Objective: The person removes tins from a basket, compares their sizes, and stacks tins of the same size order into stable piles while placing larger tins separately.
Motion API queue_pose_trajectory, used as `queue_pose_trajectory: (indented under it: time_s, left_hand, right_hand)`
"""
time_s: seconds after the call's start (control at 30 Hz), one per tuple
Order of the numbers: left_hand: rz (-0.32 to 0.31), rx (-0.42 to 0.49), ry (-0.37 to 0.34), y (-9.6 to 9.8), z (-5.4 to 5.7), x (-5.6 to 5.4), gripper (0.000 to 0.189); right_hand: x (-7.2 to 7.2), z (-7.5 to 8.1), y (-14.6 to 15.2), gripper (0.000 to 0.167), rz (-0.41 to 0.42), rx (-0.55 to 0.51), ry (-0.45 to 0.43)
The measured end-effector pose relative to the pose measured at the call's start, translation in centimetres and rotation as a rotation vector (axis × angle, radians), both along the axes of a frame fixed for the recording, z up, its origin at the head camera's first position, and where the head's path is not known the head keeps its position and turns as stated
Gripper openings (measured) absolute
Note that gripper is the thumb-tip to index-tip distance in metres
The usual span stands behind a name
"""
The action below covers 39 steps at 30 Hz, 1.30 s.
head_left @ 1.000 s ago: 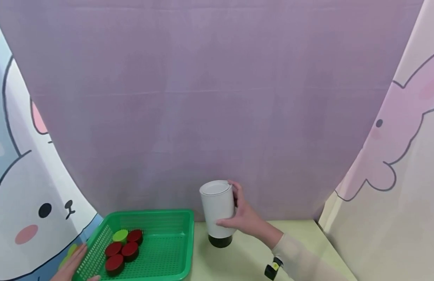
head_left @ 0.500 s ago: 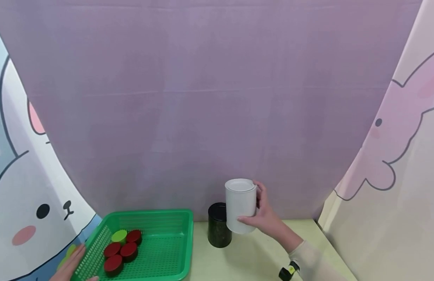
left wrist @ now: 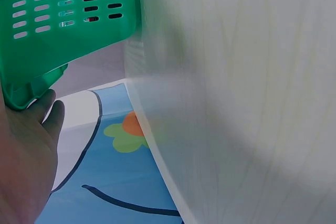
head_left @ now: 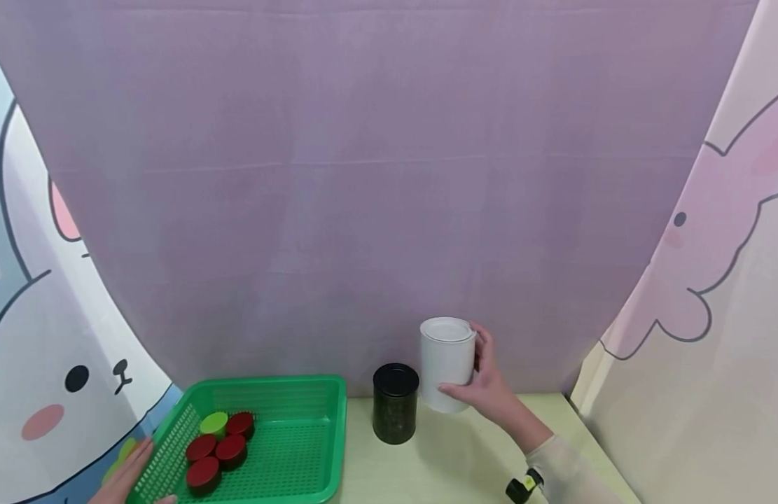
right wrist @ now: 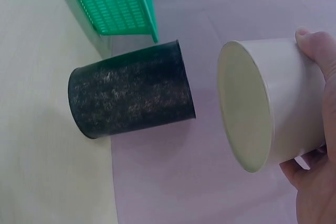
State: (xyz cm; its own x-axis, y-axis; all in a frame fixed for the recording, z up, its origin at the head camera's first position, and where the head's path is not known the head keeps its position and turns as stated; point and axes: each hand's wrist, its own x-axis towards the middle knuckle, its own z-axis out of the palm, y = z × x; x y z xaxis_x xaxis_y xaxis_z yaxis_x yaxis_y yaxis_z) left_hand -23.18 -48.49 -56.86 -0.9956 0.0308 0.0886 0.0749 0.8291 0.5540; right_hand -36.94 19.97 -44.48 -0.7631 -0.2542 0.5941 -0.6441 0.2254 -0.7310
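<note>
My right hand [head_left: 489, 392] grips a white can [head_left: 448, 367] from its right side, thumb at the front. The can is upright, and its underside [right wrist: 244, 106] shows pale in the right wrist view; I cannot tell whether that end is closed. To its left a black can [head_left: 395, 413] stands on the table, apart from the white one. My left hand [head_left: 125, 476] rests against the left side of a green basket [head_left: 341, 441]. In the left wrist view its straight fingers [left wrist: 54, 119] touch the basket's rim.
Several dark red round pieces [head_left: 231, 451] and a light green one [head_left: 214, 424] lie in the left part of the basket. A purple cloth [head_left: 389, 210] hangs behind the pale table [head_left: 389, 476]. Cartoon-printed walls flank both sides.
The right hand has carried the white can rightward and slightly up, uncovering the upper part of the black can to my view. The left hand and basket have stayed nearly still.
</note>
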Motion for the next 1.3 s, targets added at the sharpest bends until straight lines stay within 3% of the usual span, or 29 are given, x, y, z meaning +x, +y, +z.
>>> queue_pose_trajectory:
  time_s: [0.37, 0.67, 0.9, 1.3]
  left_hand:
    - [0.000, 0.002, 0.031, 0.4, 0.0, 0.4, 0.110]
    - [0.014, 0.008, -0.025, 0.6, 0.5, 0.4, 0.112]
    - [0.019, -0.014, -0.002, 0.6, 0.5, 0.5, 0.113]
    - [0.005, -0.009, -0.032, 0.1, 0.3, 0.4, 0.111]
  right_hand:
    - [-1.1, -2.3, 0.4, 0.134, -0.083, 0.007, 0.013]
    - [-2.3, -5.2, 0.7, 0.130, -0.130, 0.026, 0.035]
    - [-2.8, -7.3, 0.9, 0.131, -0.132, 0.030, 0.016]
    - [-3.3, -10.1, 0.9, 0.131, -0.122, 0.045, -0.079]
